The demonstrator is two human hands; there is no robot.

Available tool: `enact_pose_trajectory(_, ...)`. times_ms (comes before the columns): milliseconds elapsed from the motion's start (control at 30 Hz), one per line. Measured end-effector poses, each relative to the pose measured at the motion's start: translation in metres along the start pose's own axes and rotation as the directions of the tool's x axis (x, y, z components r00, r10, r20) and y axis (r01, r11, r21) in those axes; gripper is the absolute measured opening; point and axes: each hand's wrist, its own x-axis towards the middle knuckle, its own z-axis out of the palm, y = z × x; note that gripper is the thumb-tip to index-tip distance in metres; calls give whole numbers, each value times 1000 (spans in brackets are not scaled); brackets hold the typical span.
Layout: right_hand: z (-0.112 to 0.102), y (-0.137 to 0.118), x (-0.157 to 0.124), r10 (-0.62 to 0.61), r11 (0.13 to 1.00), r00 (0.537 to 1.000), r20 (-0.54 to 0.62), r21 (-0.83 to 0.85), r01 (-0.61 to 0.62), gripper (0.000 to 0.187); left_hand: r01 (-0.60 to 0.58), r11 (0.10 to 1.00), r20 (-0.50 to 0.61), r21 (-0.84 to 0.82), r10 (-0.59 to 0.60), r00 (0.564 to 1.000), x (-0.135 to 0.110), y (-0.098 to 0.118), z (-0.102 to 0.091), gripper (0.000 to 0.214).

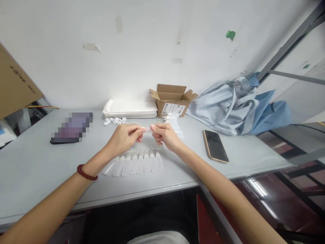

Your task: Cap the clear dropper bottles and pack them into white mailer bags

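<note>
My left hand (127, 136) and my right hand (166, 135) meet above the middle of the table, fingers pinched. Between the fingertips shows a small translucent plastic piece (148, 129), mostly covered by the fingers. A thin white cord (135, 123) curves up behind my left fingers; whether it joins the piece I cannot tell. Just below the hands, translucent plastic tags (140, 165) with white string loops lie fanned in a row. More translucent tags (175, 126) lie behind my right hand, partly hidden by it.
Behind the hands are a stack of white flat sheets or sleeves (130, 109), an open cardboard box (171, 98) and bunched white bands (114, 121). A phone (215, 145) lies at right, near a blue cloth bag (228, 105). A blurred dark device (73, 127) is at left.
</note>
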Motion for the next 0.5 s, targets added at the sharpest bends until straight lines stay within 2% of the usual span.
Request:
enact_pose_trajectory(67, -4, -2, 1, 107, 990, 992, 73, 84, -113, 50, -59, 995, -20, 86, 61, 998, -1, 1, 3, 37)
enact_pose_trajectory(133, -8, -4, 2, 163, 978, 980, 109, 112, -175, 51, -105, 983, -23, 153, 110, 994, -2, 2, 4, 37)
enact_pose_trajectory(200, -10, -5, 3, 164, 980, 980, 114, 96, -175, 51, -118, 976, -10, 184, 122, 992, 0, 1, 4, 36)
enact_pose_trajectory(267, -11, -5, 3, 120, 992, 989, 89, 27, -123, 47, -99, 974, 28, 204, 96, 995, 3, -4, -1, 34)
enact_pose_trajectory(333, -15, -6, 5, 36, 993, 999, 2, -115, -36, 42, -58, 965, 76, 256, 40, 996, 8, -17, -11, 32)
enact_pose_trajectory(400, -24, -7, 9, -80, 943, 990, -116, -331, 37, 35, -3, 929, 92, 370, -33, 995, 13, -37, -25, 31)
enact_pose_trajectory(433, -30, -8, 11, -140, 891, 976, -166, -451, 51, 31, 22, 900, 96, 436, -71, 993, 15, -48, -33, 29)
enact_pose_trajectory(500, -44, -9, 16, -244, 749, 947, -207, -661, 48, 24, 79, 810, 31, 582, -119, 992, 17, -69, -49, 25)
